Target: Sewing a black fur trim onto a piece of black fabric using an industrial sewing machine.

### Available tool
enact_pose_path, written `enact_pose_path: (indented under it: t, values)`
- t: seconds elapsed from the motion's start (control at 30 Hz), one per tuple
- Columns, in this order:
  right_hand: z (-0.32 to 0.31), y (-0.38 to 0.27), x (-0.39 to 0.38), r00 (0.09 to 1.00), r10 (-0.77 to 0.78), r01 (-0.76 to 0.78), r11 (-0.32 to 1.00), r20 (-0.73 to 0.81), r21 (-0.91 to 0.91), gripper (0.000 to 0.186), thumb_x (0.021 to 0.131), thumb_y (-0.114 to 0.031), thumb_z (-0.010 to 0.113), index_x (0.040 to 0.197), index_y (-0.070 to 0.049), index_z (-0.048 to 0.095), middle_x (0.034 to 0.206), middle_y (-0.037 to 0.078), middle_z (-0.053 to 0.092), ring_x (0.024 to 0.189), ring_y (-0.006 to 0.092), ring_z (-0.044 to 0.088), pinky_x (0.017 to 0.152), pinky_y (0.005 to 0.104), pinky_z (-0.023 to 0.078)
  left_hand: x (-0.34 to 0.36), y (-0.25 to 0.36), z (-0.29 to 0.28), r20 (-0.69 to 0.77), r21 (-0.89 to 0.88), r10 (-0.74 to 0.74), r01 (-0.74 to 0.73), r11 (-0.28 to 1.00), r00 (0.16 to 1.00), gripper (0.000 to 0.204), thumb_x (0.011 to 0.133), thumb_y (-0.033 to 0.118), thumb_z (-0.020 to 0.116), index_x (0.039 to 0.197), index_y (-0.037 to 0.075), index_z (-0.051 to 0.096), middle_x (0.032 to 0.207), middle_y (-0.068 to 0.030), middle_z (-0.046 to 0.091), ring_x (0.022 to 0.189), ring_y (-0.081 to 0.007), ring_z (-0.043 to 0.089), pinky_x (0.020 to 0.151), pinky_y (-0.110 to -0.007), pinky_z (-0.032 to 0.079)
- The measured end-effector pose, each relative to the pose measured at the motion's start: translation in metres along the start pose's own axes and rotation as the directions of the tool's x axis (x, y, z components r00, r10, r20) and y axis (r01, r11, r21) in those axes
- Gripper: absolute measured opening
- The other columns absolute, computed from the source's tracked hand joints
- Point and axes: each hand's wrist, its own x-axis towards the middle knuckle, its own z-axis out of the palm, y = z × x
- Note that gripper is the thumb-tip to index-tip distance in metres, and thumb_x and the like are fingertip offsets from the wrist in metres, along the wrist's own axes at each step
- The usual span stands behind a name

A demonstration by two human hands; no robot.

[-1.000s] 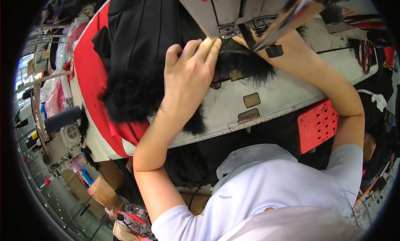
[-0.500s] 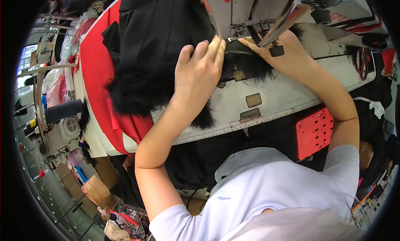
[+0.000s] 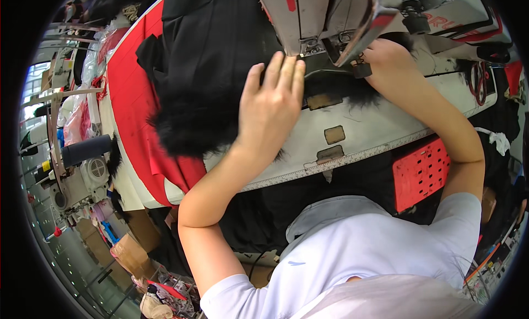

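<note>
A black garment piece with fur trim (image 3: 215, 60) lies on the white sewing table (image 3: 363, 131), its fluffy edge toward me. My left hand (image 3: 271, 101) rests on the black cloth with fingers stretched out, tips just in front of the presser foot (image 3: 311, 46). My right hand (image 3: 388, 57) is on the right of the sewing machine head (image 3: 317, 13), its fingers hidden by the machine, beside black fur. Red cloth (image 3: 129, 93) lies under the garment on the left.
A ruler strip (image 3: 352, 157) runs along the table's near edge. Red-handled scissors (image 3: 480, 85) lie at the right end. Below hangs a red perforated panel (image 3: 421, 176). Another machine's motor (image 3: 92, 170) and bagged goods stand left. Black cloth (image 3: 259, 209) hangs over my lap.
My right hand has moved a little to the right, its fingers now out of sight behind the machine. My left fingers have straightened and spread slightly; the garment's fur edge has shifted.
</note>
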Motion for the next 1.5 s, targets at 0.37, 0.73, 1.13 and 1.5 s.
enact_pose_path:
  t: [0.37,0.73,1.13,1.5]
  values:
    - [-0.008,-0.018,0.014,0.99,-0.112,0.12,0.989,-0.089,0.091,0.025,0.074,-0.013,0.062,0.096,-0.003,0.068,0.1,0.005,0.064,0.099,0.0201,0.06,0.091,0.0325,0.05,0.007,0.002,-0.005,0.059,0.003,0.006,-0.007,1.0,0.998,0.042,0.084,0.014,0.06,0.124,0.001,0.062,0.132,-0.0059,0.056,0.121,-0.0179,0.053,0.097,-0.041,0.041]
    - [0.017,-0.007,0.01,0.981,-0.026,0.055,0.987,-0.19,0.15,0.005,0.068,-0.013,0.067,0.065,-0.01,0.069,0.087,-0.001,0.061,0.091,0.0158,0.06,0.076,0.0272,0.052,0.002,-0.006,0.004,-0.092,-0.022,-0.002,0.0,1.0,0.996,0.033,0.082,0.012,0.061,0.113,0.005,0.069,0.117,-0.0041,0.066,0.114,-0.0175,0.059,0.092,-0.04,0.043]
    - [0.008,-0.017,0.014,0.993,0.059,-0.049,0.994,-0.099,0.097,0.005,0.063,-0.009,0.066,0.068,-0.007,0.066,0.085,0.001,0.061,0.085,0.0194,0.058,0.075,0.0299,0.05,0.002,-0.011,0.012,-0.147,-0.011,-0.022,0.021,1.0,0.989,0.032,0.079,0.013,0.063,0.109,0.006,0.07,0.107,-0.0015,0.063,0.113,-0.0165,0.057,0.09,-0.041,0.04]
    - [-0.008,-0.009,0.023,0.993,-0.117,0.114,0.983,0.01,0.146,0.005,0.07,-0.01,0.064,0.07,-0.007,0.068,0.077,0.001,0.06,0.085,0.0235,0.059,0.076,0.0336,0.049,-0.007,-0.005,-0.003,-0.081,0.118,-0.058,0.068,0.991,0.995,0.038,0.08,0.013,0.06,0.116,0.005,0.069,0.126,-0.0024,0.064,0.109,-0.0189,0.058,0.089,-0.037,0.041]
